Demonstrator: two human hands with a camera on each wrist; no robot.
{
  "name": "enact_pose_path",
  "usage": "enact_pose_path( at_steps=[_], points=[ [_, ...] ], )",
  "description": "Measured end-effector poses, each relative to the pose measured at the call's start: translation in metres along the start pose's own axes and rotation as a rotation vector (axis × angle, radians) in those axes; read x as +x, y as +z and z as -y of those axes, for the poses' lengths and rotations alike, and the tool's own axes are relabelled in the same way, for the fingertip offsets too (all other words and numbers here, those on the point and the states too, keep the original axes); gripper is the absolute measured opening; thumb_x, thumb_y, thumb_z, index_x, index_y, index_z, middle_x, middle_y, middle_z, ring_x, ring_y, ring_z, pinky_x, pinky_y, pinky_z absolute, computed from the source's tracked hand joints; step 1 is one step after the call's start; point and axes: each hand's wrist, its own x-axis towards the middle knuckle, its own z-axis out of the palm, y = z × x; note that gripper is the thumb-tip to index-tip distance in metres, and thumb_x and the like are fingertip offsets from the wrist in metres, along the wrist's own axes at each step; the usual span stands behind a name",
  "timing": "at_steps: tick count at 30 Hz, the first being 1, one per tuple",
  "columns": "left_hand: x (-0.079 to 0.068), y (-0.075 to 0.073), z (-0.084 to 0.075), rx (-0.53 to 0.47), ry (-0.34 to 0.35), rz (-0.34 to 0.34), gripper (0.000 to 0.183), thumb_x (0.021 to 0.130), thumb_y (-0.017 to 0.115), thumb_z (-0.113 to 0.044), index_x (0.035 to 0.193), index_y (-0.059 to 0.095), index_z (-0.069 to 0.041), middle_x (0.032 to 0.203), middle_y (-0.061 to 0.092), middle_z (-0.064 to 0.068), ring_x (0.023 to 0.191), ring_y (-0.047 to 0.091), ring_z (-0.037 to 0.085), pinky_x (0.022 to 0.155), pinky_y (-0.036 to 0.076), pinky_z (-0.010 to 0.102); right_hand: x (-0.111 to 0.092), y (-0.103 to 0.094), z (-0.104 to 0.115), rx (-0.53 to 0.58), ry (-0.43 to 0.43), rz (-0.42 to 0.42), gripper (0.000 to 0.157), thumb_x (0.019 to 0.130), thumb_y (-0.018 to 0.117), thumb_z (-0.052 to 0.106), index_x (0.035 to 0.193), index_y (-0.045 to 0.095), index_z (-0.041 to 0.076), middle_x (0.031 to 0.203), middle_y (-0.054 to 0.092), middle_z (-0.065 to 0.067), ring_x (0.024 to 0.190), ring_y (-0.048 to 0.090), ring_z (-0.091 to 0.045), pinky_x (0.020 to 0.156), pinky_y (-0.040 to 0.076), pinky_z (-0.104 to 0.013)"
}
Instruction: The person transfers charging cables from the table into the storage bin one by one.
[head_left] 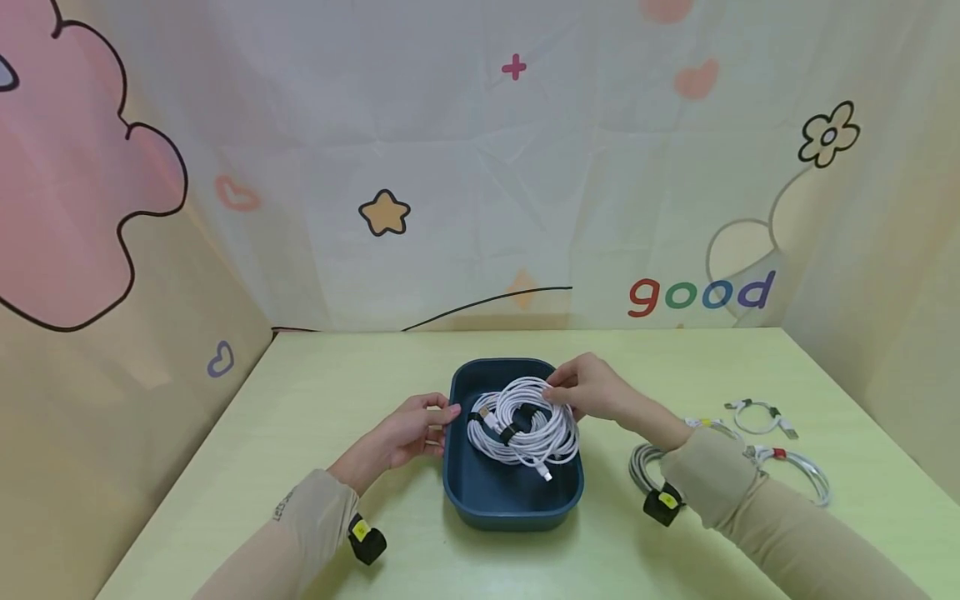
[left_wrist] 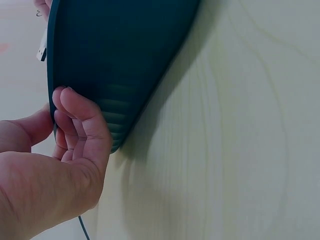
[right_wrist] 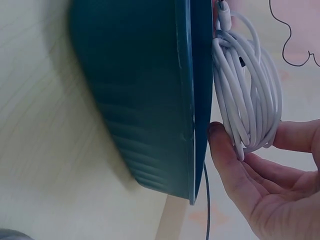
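at a bin (head_left: 495,493) running front-to-back, left fingers (left_wrist: 84,109) pinch its rim (left_wrist: 51,70), right fingers (right_wrist: 225,157) a cable coil (head_left: 558,431).

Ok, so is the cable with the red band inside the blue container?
No, the cable with the red band lies on the table, to the right of the blue container.

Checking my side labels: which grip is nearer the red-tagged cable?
Right. The right grip, pinching a white coil, is left of the red-tagged cable; the left grip, holding the bin, is farther left.
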Motion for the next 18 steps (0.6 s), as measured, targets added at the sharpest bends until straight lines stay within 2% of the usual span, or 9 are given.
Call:
enact_pose_path(
  at_steps=[8,18],
  points=[
    [0.000,-0.001,0.000,-0.003,0.005,0.004,0.012,0.099,0.055,-0.021,0.093,0.049,-0.013,0.075,0.054,0.001,0.059,0.053,0.014,0.055,0.050,0.024,0.002,0.009,-0.001,-0.022,-0.037,0.036,0.023,0.088,0.068,0.012,0.105,0.069,-0.004,0.085,0.071,-0.011,0.061,0.057,-0.010,0.059,0.056,-0.030],
    [0.001,-0.001,0.001,-0.002,-0.003,-0.001,0.012,0.098,0.056,-0.022,0.094,0.050,-0.013,0.076,0.055,0.001,0.060,0.054,0.015,0.056,0.050,0.024,0.000,0.018,-0.001,-0.040,-0.073,0.081,0.021,0.088,0.068,0.011,0.104,0.070,-0.003,0.083,0.070,-0.009,0.061,0.055,-0.010,0.055,0.053,-0.024]
  ],
)
